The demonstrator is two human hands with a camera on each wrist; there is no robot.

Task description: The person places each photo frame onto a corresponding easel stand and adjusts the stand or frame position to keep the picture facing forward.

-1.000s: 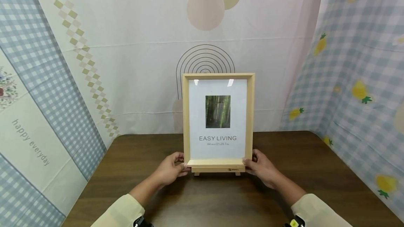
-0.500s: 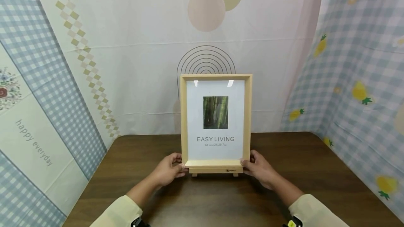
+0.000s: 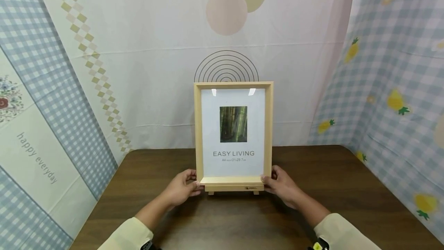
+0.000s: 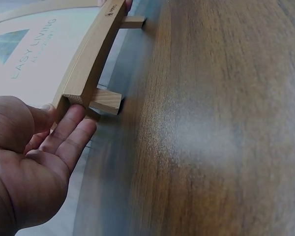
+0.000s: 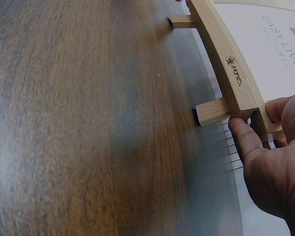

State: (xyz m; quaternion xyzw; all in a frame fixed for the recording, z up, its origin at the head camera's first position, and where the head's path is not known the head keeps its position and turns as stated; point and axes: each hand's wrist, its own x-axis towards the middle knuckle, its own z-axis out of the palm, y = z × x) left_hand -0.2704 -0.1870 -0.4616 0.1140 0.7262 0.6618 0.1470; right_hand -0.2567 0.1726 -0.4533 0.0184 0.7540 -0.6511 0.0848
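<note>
A light wood picture frame with a bamboo print and the words EASY LIVING stands nearly upright on a small wooden easel. My left hand holds the frame's lower left corner, and in the left wrist view its fingertips touch the end of the easel's ledge. At the lower right corner my right hand grips the frame, thumb on its front edge. One finger of that hand presses against the ledge end in the right wrist view. Most of the easel is hidden behind the frame.
The easel's two front feet point toward me over a dark brown wooden table. Behind the table hangs a pale cloth with printed shapes. Blue checked cloths hang at both sides.
Both hands have shifted slightly to the left, and the picture frame and easel have moved left with them. The grip at both lower corners stays the same.
</note>
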